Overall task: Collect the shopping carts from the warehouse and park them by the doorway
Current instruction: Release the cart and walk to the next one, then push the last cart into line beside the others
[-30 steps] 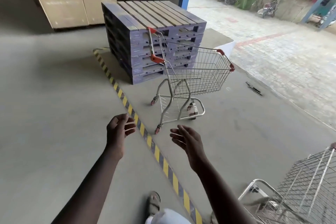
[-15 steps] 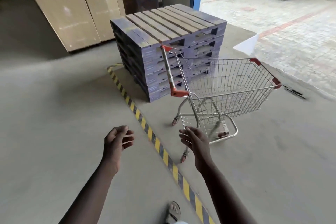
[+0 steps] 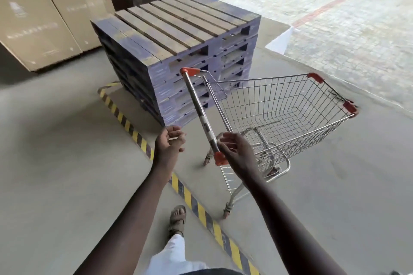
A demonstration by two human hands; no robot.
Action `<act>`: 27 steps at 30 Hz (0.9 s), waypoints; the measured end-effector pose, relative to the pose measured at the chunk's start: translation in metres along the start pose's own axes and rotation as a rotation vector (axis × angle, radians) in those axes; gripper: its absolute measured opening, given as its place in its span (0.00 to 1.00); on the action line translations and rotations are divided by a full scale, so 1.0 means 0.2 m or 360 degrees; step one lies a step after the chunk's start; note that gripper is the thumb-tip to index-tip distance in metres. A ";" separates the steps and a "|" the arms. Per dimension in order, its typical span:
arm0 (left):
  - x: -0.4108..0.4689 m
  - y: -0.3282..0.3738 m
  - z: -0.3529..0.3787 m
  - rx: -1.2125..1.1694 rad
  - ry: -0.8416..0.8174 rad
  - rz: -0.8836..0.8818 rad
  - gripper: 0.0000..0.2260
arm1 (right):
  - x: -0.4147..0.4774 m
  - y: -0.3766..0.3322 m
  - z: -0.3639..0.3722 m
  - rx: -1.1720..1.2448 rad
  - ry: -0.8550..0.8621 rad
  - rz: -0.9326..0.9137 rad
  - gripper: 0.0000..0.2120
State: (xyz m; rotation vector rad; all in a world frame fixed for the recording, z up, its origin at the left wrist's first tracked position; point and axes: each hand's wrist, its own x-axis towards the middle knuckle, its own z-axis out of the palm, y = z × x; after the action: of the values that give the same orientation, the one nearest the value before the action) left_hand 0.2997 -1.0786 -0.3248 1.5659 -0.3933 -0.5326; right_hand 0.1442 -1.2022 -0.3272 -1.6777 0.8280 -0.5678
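Steel shopping-cart handle (image 3: 201, 114) runs 11 to 5 o'clock, its near end beside the half-curled, empty right hand (image 3: 239, 154); the left hand (image 3: 168, 144), loosely curled, lies at 9.

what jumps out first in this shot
A wire cart with orange corners stands mid-frame, its basket pointing right towards the paved yard, and the right hand is at the near end of its handle. Just behind it sits a stack of blue pallets. A yellow-black stripe runs diagonally past the stack, and the empty left hand hovers beside it.
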 end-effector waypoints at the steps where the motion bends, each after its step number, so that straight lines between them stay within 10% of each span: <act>1: 0.12 -0.01 0.01 0.0064 -0.0060 0.0048 0.11 | 0.05 0.01 0.03 -0.0052 -0.0016 0.0060 0.19; 7: 0.77 -0.04 -0.03 0.1049 -0.0488 0.0581 0.28 | 0.31 -0.01 0.25 -0.0477 -0.0103 0.0402 0.26; 11: 1.18 0.00 -0.01 0.1610 -0.0809 0.0922 0.34 | 0.41 -0.04 0.34 -0.0616 -0.0136 0.0592 0.09; 21: 1.45 0.02 0.29 0.1978 -0.1589 0.1461 0.13 | 0.29 -0.05 0.31 -0.1032 0.0170 0.0932 0.29; 27: 1.25 0.04 0.40 0.2287 -0.1906 0.1728 0.21 | 0.08 -0.01 0.17 -0.1158 0.0240 0.1127 0.33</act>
State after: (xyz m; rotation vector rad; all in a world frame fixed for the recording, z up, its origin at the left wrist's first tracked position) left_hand 0.4632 -1.2840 -0.3427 1.7189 -2.8043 -0.1797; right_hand 0.1809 -1.1927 -0.3349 -1.8038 1.7850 0.1341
